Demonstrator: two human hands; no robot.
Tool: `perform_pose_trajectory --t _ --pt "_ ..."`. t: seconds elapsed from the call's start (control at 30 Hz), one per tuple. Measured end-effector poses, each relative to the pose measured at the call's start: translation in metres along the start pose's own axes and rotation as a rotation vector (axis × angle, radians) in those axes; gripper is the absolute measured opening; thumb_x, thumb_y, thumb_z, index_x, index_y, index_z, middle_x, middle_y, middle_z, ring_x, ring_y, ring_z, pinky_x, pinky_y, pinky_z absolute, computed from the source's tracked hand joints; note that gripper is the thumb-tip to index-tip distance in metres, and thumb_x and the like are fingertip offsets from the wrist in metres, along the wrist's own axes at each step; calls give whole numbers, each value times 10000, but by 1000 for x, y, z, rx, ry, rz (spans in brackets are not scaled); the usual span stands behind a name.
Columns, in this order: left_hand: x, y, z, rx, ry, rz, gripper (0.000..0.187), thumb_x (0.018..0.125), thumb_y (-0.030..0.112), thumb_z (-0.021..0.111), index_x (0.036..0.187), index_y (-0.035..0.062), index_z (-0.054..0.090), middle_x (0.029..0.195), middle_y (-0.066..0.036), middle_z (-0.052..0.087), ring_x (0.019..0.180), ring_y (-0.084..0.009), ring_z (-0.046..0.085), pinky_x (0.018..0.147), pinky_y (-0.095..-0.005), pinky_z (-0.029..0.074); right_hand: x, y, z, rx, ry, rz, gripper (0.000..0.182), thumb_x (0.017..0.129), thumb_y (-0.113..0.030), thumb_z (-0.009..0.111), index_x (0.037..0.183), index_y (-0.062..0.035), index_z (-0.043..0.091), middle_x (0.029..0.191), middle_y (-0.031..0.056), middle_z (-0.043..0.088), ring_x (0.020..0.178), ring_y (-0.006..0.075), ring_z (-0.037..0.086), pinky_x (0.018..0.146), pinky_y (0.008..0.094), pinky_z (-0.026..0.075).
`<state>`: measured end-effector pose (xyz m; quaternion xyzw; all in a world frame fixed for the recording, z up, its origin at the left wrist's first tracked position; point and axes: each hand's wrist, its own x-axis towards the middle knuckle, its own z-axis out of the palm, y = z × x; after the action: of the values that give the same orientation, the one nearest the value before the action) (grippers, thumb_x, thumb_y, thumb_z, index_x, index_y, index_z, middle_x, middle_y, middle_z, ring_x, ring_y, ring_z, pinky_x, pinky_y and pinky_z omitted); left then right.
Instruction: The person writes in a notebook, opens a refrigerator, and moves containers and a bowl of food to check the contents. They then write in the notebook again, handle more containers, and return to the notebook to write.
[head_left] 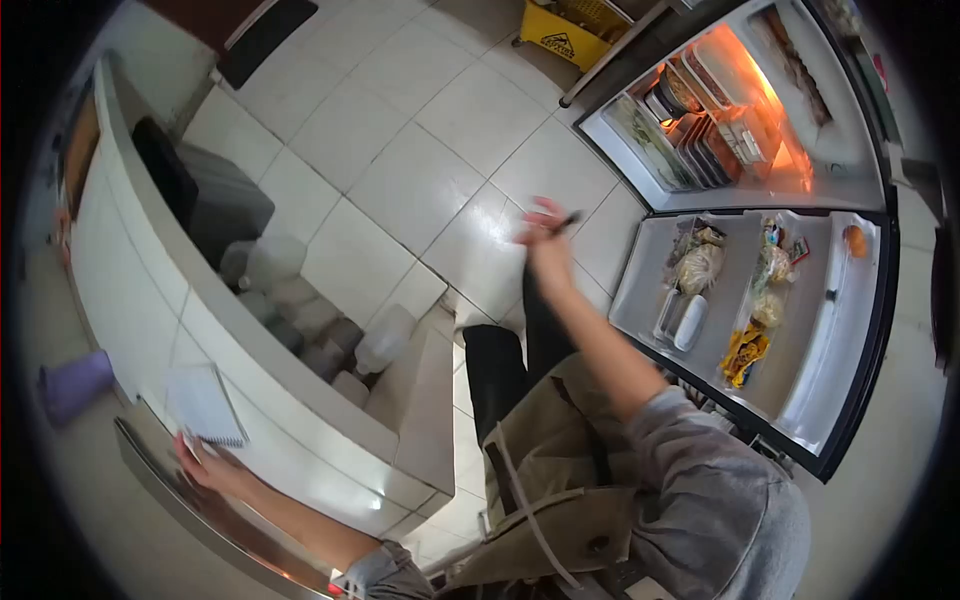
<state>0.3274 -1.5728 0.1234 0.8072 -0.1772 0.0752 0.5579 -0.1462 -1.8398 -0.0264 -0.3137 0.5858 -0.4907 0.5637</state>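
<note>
My left hand (208, 470) is at the lower left, its fingers closed at the near corner of a white spiral notepad (208, 402) over the pale tiled counter. Part of that grip is hidden. Farther forward, over the floor, my right hand (546, 232) is slightly blurred by motion. Its fingers are closed around a dark pen (568, 222), which sticks out to the right.
To the right an open fridge (650, 205) holds stacked containers; its door (800, 365) carries bagged food. Bottles and jugs (385, 340) stand below the counter (270, 335). A purple cup (78, 388) is at far left, a yellow mop bucket (568, 38) at the top.
</note>
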Motion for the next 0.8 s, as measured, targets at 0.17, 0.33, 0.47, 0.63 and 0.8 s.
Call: perform_pose_trajectory --t 0.17,0.33,0.47,0.63,0.8 --pt "-26 22 -9 648 262 431 240 869 96 517 1073 22 619 1098 -136 615 1005 -280 582 872 -350 454 110 -39 -249 -167 472 -51 352 829 -266 641 1112 -75 556 756 -30 473 588 64 408 527 219 344" --pt "-96 53 30 844 315 743 367 812 169 604 1161 71 543 1122 -129 579 1002 -323 559 857 -401 444 250 -112 -384 462 712 38 856 647 -460 787 1250 -6 382 1020 106 458 661 146 486 598 234 428" --pt "-183 74 91 953 208 781 396 803 180 616 1172 67 529 1141 -130 563 1025 -320 543 869 -408 432 341 -125 -439 827 794 17 857 679 -509 740 1265 -31 337 1133 113 425 618 159 487 516 271 456" --pt "-262 87 143 984 60 885 427 793 192 628 1183 62 515 1161 -131 546 1048 -318 527 882 -416 420 417 -84 -496 987 678 -2 296 794 -352 655 988 -165 531 922 41 541 753 165 519 695 336 485" --pt "-279 93 174 1018 -38 972 467 780 206 644 1197 57 497 1187 -133 525 1077 -314 506 898 -425 405 385 -113 -463 912 746 -65 279 788 -308 665 947 -106 555 740 19 569 475 105 467 537 225 442"
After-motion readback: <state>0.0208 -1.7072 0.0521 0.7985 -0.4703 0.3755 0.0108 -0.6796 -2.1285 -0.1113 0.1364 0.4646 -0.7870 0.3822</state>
